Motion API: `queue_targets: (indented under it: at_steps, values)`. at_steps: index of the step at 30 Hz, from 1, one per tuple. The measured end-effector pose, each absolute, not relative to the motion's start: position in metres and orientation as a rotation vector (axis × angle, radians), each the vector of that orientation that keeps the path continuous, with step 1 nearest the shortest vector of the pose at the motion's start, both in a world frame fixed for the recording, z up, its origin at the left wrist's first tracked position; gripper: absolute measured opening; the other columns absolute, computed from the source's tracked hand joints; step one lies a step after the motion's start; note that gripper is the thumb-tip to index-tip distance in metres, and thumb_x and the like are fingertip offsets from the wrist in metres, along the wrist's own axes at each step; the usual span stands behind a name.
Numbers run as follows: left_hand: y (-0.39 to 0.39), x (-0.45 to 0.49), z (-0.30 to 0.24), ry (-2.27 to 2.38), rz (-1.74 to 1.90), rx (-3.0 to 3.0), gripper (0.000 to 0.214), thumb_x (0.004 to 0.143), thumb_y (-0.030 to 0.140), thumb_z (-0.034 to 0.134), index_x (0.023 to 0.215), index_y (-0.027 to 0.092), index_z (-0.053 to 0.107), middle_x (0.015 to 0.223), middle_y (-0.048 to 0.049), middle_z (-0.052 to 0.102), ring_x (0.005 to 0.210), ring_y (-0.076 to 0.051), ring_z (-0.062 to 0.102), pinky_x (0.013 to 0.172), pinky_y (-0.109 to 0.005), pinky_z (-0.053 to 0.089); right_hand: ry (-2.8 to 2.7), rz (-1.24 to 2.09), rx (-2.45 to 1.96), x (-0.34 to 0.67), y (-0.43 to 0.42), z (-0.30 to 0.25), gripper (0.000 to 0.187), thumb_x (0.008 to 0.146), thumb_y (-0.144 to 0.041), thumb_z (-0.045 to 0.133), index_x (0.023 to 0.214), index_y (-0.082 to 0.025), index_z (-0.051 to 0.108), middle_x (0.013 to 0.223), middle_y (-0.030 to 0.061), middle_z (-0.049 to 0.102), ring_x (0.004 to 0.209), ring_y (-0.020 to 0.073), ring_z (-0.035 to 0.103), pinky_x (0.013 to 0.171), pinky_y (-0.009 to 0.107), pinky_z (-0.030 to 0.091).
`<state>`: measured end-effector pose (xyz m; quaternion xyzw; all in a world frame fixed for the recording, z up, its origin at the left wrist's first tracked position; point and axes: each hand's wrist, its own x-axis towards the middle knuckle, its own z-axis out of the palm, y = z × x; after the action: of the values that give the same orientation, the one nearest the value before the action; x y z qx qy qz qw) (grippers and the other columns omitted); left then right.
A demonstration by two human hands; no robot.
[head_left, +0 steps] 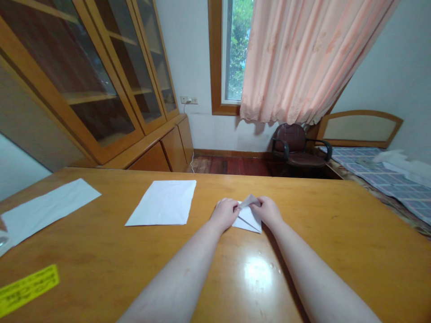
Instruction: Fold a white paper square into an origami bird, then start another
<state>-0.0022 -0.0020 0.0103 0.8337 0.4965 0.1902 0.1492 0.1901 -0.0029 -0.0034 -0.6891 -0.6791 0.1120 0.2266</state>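
Note:
A small folded sheet of white paper [248, 220] lies on the wooden table between my hands, with a flap lifted at its far side. My left hand [225, 214] grips the paper's left edge, fingers closed and partly hidden. On the other side, my right hand [268, 211] pinches the raised flap near its right corner. A diagonal crease or layer edge runs across the near part of the paper. To the left of my left hand, a larger flat white sheet [161, 202] rests on the table, apart from both hands.
A long white paper strip [54, 211] lies at the far left, with part of another hand [2, 224] at its end. A yellow label with writing [28, 289] sits at the near left. Beyond the table [336, 251] stand a glass-door cabinet [134, 67], a chair [292, 143] and a bed [370, 166].

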Motion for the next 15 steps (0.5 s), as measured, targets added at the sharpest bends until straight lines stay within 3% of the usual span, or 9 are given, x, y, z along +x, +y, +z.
queue_targets:
  at_steps: [6, 15]
  values:
    - [-0.0034, -0.0017, 0.0093, 1.291, 0.555, 2.457, 0.016, 0.081, 0.029, 0.052, 0.074, 0.02, 0.063, 0.081, -0.0046, 0.063, 0.081, -0.019, 0.054, 0.073, -0.028, 0.039, -1.907, 0.254, -1.937, 0.191, -0.0031, -0.0035, 0.027, 0.072, -0.043, 0.062, 0.075, -0.017, 0.067, 0.077, 0.0061, 0.065, 0.071, 0.0176, 0.056, 0.06, 0.026, 0.034]
    - [-0.0026, -0.0023, 0.0074, 1.261, 0.487, 2.488, 0.014, 0.08, 0.031, 0.053, 0.078, 0.019, 0.062, 0.088, -0.0051, 0.064, 0.087, -0.02, 0.055, 0.078, -0.031, 0.041, -1.86, 0.364, -1.854, 0.1867, -0.0067, 0.0041, 0.013, 0.075, -0.029, 0.058, 0.073, -0.02, 0.067, 0.074, 0.0027, 0.066, 0.072, 0.0158, 0.057, 0.062, 0.023, 0.035]
